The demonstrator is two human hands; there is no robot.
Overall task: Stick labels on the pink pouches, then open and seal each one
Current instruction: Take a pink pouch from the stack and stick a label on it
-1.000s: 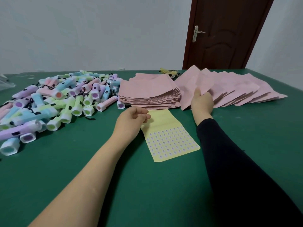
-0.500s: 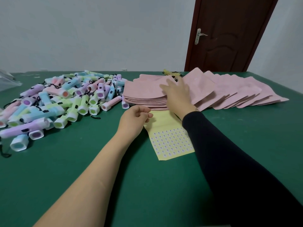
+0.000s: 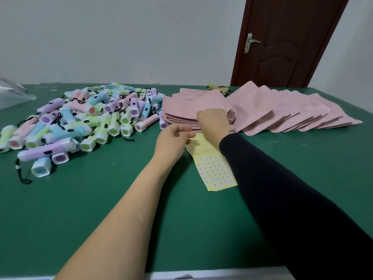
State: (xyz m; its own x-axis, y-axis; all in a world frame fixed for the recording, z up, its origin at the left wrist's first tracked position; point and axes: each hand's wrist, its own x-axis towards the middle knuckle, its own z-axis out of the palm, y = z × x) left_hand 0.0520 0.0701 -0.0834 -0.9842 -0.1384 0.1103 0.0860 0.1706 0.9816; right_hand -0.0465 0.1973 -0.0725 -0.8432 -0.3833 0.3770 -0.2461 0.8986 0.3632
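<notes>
Near centre of green table (image 3: 90,209): yellow label sheet (image 3: 210,154) lies flat, long side running away from the viewer. Grid of small pale labels on its near half, bare backing on the far half.
Left hand (image 3: 173,138): bare forearm. Fingers curled, thumb laid along the forefinger, closed over the sheet's far left corner, which runs in under them. Corner looks pinched.
Right hand (image 3: 213,122): black sleeve (image 3: 282,188). Knuckles up, fingers bent down over the near edge of the pouch stack. Fingertips hidden behind the hand; cannot tell whether a pouch is nipped or only touched.
Pouch stack (image 3: 181,106): pink, thick pile, just beyond the label sheet. Corners to the right of the hand splay like page edges.
Fanned pouches (image 3: 292,112): more pink pouches, overlapped in a row from just right of the stack out toward the table's right edge.
Torches (image 3: 96,122): loose heap of pastel plastic torches in pink, blue, green and lilac, with black wrist cords. Left of the stack, nearest ones touching it.
Far edge: small yellow item (image 3: 218,88) behind the pouches, too small to identify. Clear plastic bag (image 3: 12,93) at far left.
Background: dark brown door (image 3: 286,57) with metal handle (image 3: 249,42); pale wall.
</notes>
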